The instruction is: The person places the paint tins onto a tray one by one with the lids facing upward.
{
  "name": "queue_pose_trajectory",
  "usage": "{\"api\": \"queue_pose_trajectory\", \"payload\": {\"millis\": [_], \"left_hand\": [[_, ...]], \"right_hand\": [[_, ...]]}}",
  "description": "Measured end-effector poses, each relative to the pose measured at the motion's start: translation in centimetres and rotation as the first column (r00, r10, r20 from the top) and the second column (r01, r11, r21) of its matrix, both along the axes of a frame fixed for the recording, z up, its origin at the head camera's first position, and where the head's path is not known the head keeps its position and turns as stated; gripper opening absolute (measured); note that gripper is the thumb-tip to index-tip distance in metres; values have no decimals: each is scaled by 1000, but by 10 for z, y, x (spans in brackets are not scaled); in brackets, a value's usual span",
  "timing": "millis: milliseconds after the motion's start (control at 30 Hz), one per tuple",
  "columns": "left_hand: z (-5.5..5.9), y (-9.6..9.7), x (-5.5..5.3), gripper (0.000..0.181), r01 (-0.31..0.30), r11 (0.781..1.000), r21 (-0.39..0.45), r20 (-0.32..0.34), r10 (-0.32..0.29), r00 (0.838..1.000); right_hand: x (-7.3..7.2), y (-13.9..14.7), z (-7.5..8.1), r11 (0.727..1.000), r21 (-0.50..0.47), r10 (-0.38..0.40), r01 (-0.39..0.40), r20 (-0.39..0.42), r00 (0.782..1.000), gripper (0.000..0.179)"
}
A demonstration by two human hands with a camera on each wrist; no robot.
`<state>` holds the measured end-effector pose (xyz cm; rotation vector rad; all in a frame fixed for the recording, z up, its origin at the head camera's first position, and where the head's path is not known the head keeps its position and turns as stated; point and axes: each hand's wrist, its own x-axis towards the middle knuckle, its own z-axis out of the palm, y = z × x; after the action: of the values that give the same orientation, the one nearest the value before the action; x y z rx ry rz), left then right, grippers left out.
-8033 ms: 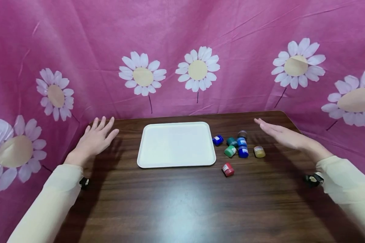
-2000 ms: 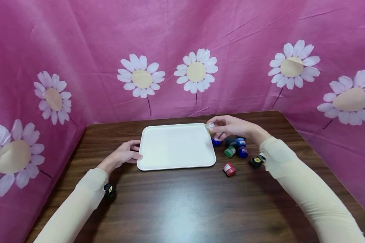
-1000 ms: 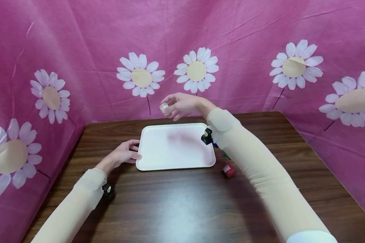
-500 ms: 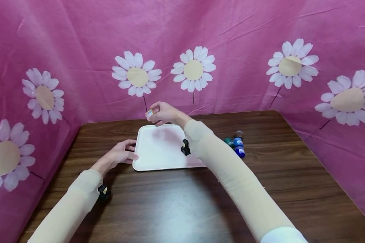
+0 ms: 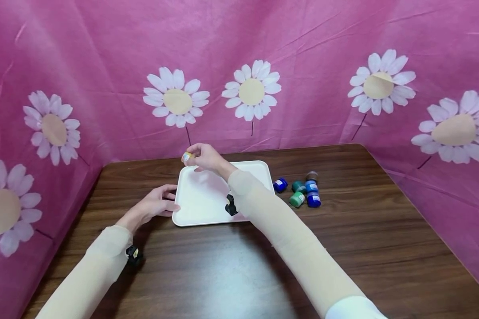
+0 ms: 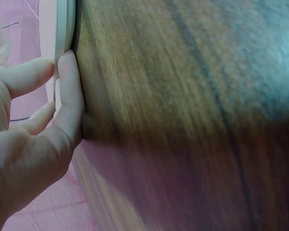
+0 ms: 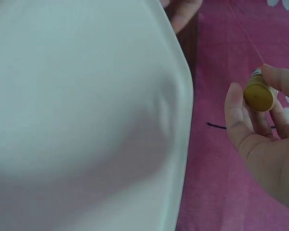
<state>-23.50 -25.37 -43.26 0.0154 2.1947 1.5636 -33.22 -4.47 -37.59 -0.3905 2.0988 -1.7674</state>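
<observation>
My right hand [image 5: 207,158] holds a small yellow paint jar [image 5: 186,157] between thumb and fingers, above the far left corner of the white tray [image 5: 199,201]. In the right wrist view the round yellow end of the jar [image 7: 258,98] faces the camera, beyond the tray's edge. At the tray's left side, my left hand [image 5: 155,204] grips the rim. The left wrist view shows the thumb [image 6: 31,77] on one side of the rim [image 6: 62,29] and fingers on the other. My right forearm covers the tray's near right part.
Right of the tray lie several paint jars: a dark blue one [image 5: 280,185], a light green one [image 5: 297,199], a teal one [image 5: 298,186], a blue one [image 5: 311,186], another dark blue one [image 5: 313,199] and a brown one [image 5: 312,176]. A pink flowered cloth [image 5: 303,124] hangs behind the wooden table [image 5: 383,221].
My right hand has taken the yellow jar from the right group and carried it left over the tray, lowering lately. My left hand came to the tray's rim. The red jar is now hidden.
</observation>
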Motion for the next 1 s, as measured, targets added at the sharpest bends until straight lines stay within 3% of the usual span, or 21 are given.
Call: {"api": "queue_pose_trajectory", "payload": {"millis": [267, 533, 800, 1000], "left_hand": [[-1, -1, 1, 79, 3, 1000, -8, -4, -3, 1000], [0, 0, 0, 79, 5, 1000, -1, -8, -5, 1000], [1, 0, 1, 79, 14, 1000, -5, -7, -14, 1000], [-1, 0, 0, 78, 10, 1000, 1, -12, -10, 1000]], "right_hand": [[3, -3, -18, 998, 43, -48, 47, 27, 998, 53], [0, 0, -25, 994, 30, -108, 108, 26, 994, 46], [-2, -7, -37, 981, -118, -128, 156, 213, 969, 51], [-1, -6, -42, 977, -135, -133, 167, 233, 963, 52]]}}
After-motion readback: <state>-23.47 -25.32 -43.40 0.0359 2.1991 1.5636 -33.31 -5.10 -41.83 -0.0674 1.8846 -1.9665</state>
